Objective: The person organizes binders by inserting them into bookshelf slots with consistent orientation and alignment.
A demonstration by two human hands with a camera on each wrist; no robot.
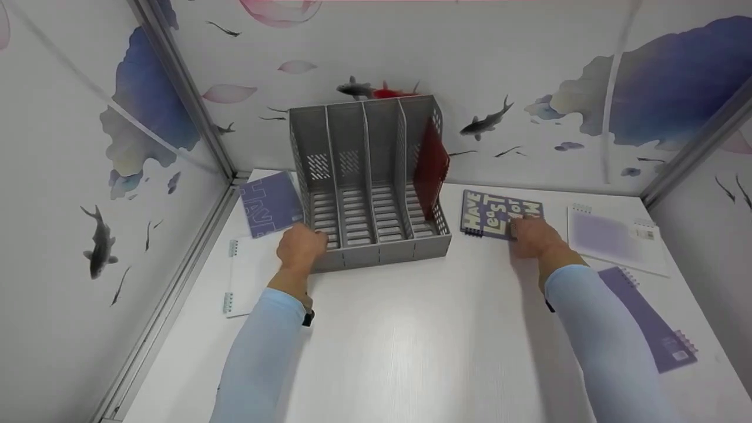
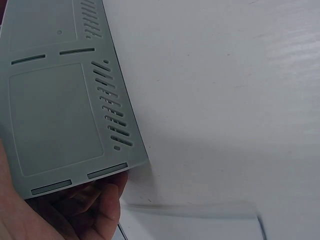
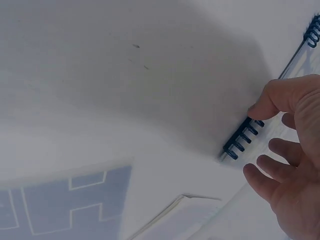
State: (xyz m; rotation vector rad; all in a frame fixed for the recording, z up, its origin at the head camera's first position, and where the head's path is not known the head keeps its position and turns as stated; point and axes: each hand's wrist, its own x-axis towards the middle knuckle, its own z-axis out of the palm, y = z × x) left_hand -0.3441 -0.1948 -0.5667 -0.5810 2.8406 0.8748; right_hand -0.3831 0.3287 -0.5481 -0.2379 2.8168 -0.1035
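A grey file rack with several upright compartments stands against the back wall. My left hand grips its front left corner. In the left wrist view, the curled fingers lie along the edge of the rack's slotted wall. A red notebook leans in the rack's rightmost compartment. To the right of the rack, my right hand pinches the near edge of a dark blue spiral notebook with big pale lettering. The right wrist view shows the thumb at its black coil binding, other fingers bent over the cover.
Left of the rack lie a purple notebook and a white spiral notebook. On the right are a white and lilac spiral notebook and a purple one, partly behind the right sleeve. Patterned walls enclose the white table.
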